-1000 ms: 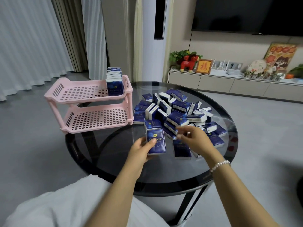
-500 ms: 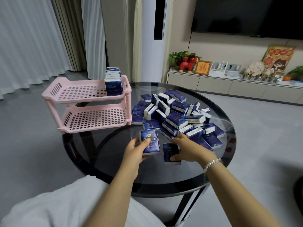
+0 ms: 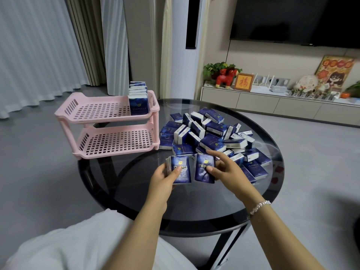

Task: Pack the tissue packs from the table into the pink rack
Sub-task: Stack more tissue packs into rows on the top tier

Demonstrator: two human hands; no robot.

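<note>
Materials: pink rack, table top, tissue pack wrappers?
Pink rack: looks like moulded plastic, matte, with perforated grid shelves. Table top: probably smoked glass, glossy, legs showing through. Tissue packs: seemingly thin plastic film, slight sheen, printed blue.

The left grip [image 3: 165,177] is covering the lower corner of a small stack of tissue packs [image 3: 180,169], making their count unclear. The pile [image 3: 212,136] is hiding its lower packs, and the television [image 3: 296,18] is running off the top edge.

A red horse figurine [image 3: 226,79] stands beside a framed picture [image 3: 243,82] (cabinet [image 3: 259,103] below).
</note>
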